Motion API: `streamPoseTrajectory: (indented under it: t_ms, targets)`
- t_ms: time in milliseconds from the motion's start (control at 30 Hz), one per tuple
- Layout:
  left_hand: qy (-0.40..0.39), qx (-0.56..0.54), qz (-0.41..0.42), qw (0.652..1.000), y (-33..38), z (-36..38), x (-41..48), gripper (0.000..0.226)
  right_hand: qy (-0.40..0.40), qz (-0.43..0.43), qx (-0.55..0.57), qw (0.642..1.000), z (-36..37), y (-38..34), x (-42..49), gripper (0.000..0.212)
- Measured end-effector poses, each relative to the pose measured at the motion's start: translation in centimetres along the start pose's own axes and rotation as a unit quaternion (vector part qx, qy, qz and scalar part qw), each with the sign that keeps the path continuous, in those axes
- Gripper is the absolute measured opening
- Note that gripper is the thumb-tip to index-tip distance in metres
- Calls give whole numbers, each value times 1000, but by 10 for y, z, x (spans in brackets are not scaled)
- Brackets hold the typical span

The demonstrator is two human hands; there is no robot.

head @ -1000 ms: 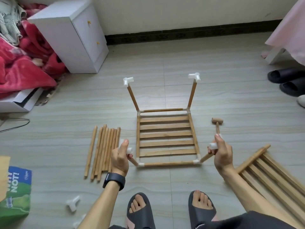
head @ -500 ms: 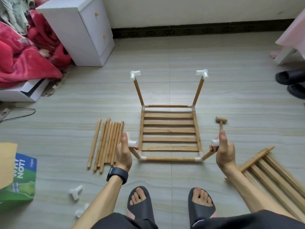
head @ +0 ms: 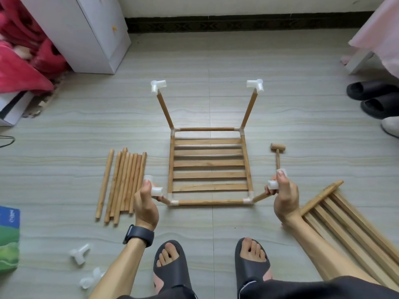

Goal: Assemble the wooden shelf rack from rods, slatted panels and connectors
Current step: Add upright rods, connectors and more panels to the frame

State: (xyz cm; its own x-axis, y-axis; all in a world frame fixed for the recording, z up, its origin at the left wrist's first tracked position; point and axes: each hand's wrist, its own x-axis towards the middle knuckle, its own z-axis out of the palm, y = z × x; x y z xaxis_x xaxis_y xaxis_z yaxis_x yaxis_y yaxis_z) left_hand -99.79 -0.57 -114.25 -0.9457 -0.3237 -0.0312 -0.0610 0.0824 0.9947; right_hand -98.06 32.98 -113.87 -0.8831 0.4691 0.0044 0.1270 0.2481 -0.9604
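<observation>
White plastic sits under both sets of fingers [head: 147, 184]. The left hand [head: 145, 205] is clenched round a connector [head: 156, 190] capping the near-left upright [head: 165, 200], thumb on top. The right hand [head: 286, 201] grips a matching connector [head: 273, 184] on the near-right upright [head: 260, 197] the same way.

Over the last second neither grip has let go. Both hands have stayed on the same 2 corners, and the left connector now shows more plainly past the thumb. That reads as the 2 caps being seated or turned into line, not newly fetched. With them on, all 4 uprights carry connectors. The other 2 [head: 158, 85] [head: 255, 84] stand well beyond the fingers, so this tier looks nearly done and cross rods likely come next.

Between the hands the slatted panel [head: 209, 164] lies flat in its rod frame. Just outside the left fingers is a bundle of loose rods [head: 124, 182], and just beyond the right fingers is a small wooden mallet [head: 278, 152]. A 2nd slatted panel [head: 345, 221] lies outside the right wrist, and spare connectors [head: 79, 254] lie behind the left wrist.

Pale banded floor tiles [head: 216, 100] carry everything. Further off are a white cabinet [head: 86, 33] and red bedding [head: 21, 61] to the far left. Dark slippers [head: 375, 98] sit to the far right.
</observation>
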Motion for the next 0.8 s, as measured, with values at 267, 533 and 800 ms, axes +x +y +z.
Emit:
streamPoseTrajectory:
  t_ms: [267, 533, 800]
  targets:
    - [-11, -3, -25, 1000, 8, 5, 4, 51, 8, 23, 7, 1000, -1, 2, 4, 60]
    - [-36, -17, -63, 997, 44, 10, 14, 27, -13, 73, -40, 996, 1, -28, 16, 78]
    - [-110, -28, -143, 983, 51, 8, -4, 44, 93, -66, -257, 960, -22, -51, -4, 48]
